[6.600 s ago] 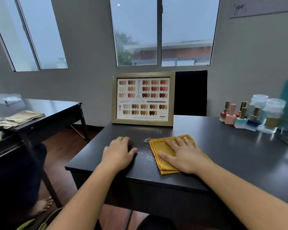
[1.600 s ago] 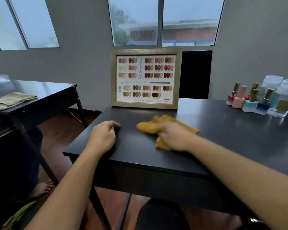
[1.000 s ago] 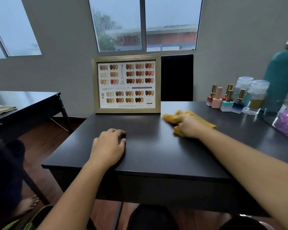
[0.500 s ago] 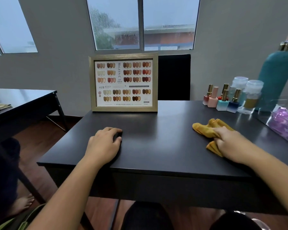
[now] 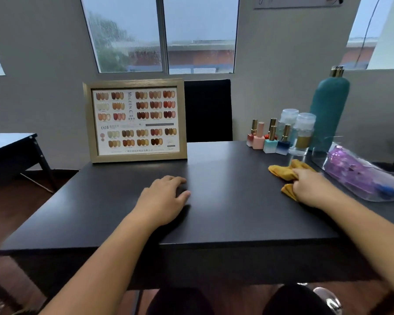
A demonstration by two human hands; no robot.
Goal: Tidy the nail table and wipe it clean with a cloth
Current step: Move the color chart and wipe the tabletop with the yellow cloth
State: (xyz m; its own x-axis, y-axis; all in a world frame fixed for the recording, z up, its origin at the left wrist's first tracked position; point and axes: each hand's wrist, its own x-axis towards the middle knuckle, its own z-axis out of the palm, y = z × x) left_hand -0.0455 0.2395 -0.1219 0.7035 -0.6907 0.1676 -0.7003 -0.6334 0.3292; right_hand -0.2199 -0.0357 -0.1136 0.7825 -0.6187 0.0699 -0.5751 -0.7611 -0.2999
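cloth (image 5: pixel 284 172) right of frame (image 5: pixel 135 120)

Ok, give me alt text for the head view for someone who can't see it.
A right hand presses a yellow cloth onto a dark table near nail polish bottles; the left hand rests flat mid-table, before a framed colour chart.

The right hand (image 5: pixel 309 186) covers part of the yellow cloth (image 5: pixel 284 172).
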